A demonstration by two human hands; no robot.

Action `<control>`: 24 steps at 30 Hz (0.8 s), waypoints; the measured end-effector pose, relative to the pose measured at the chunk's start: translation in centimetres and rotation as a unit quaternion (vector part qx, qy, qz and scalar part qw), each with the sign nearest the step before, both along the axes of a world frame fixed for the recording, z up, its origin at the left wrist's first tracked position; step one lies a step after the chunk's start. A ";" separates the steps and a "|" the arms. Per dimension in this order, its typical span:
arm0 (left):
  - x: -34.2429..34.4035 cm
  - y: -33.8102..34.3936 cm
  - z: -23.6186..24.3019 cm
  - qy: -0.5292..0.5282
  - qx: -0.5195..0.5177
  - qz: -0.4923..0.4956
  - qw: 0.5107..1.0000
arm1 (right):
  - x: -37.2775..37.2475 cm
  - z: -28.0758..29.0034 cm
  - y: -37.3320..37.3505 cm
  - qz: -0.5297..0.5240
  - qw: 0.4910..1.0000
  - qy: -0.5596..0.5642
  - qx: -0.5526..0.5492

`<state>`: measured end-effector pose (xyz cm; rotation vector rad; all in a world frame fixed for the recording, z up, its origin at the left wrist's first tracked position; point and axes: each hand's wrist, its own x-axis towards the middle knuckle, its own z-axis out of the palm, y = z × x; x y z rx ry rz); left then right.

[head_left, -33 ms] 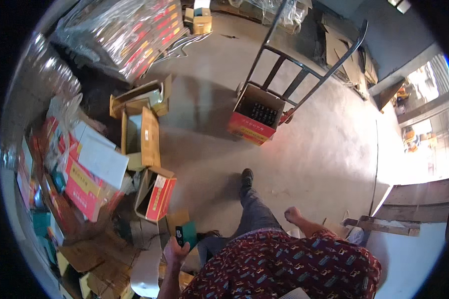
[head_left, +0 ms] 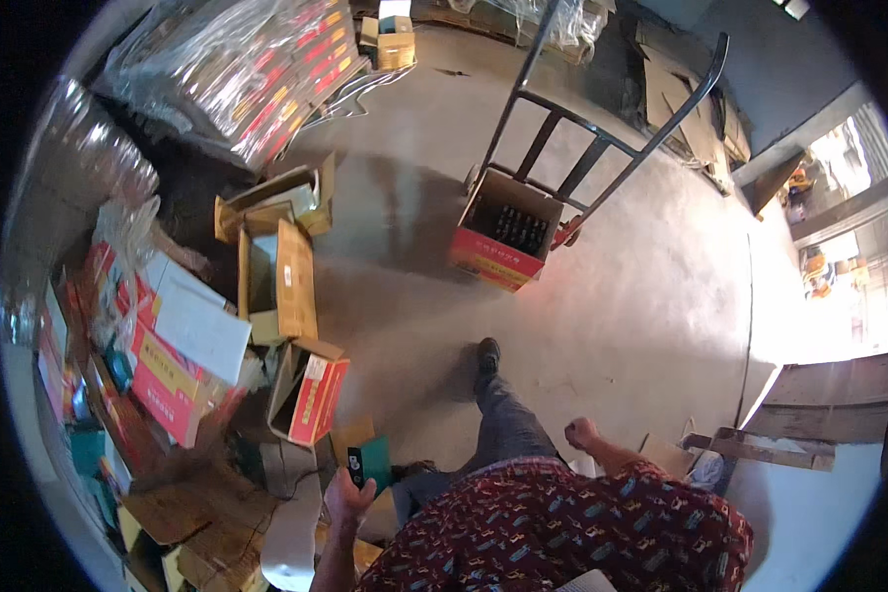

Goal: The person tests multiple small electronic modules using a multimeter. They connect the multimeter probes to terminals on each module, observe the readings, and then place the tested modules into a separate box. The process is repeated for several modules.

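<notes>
My left hand (head_left: 347, 496) grips a small green and black box (head_left: 371, 462) by its near edge, thumb on the black side. Closed in a fist, my right hand (head_left: 582, 432) hangs by my hip with nothing showing in it. Ahead of me a hand truck (head_left: 575, 141) with a black frame carries a red and yellow carton (head_left: 498, 259). That carton is open at the top, and several dark bottle-like tops (head_left: 521, 229) stand inside. Left of my legs lies an open red and brown carton (head_left: 313, 399), close to the green box.
Empty brown cartons (head_left: 284, 281) lie along the left, beside a heap of flattened red boxes (head_left: 168, 380). A stack wrapped in clear film (head_left: 237, 84) stands at the far left. Folded cardboard (head_left: 676, 109) leans at the far right wall, near a bright doorway (head_left: 844, 306).
</notes>
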<state>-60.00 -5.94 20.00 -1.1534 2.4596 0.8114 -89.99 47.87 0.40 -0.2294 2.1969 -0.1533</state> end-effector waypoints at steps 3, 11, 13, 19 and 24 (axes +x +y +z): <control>-9.5 0.3 0.4 0.017 0.022 -0.030 0.999 | -0.9 0.4 1.3 -0.265 0.961 -0.072 -0.028; -41.1 0.6 -2.7 0.148 0.015 -0.142 0.979 | -8.5 3.0 -0.3 -0.608 0.754 -0.080 -0.235; -49.6 0.7 -4.9 0.130 0.029 -0.173 0.976 | -6.8 2.9 1.8 -0.655 0.717 -0.065 -0.229; -71.4 2.6 -15.5 0.085 -0.046 -0.234 0.967 | 4.4 5.3 5.8 -0.738 0.665 -0.032 -0.110; -83.4 3.0 -27.8 0.018 -0.083 -0.254 0.963 | 14.5 9.2 1.2 -0.773 0.628 -0.012 -0.092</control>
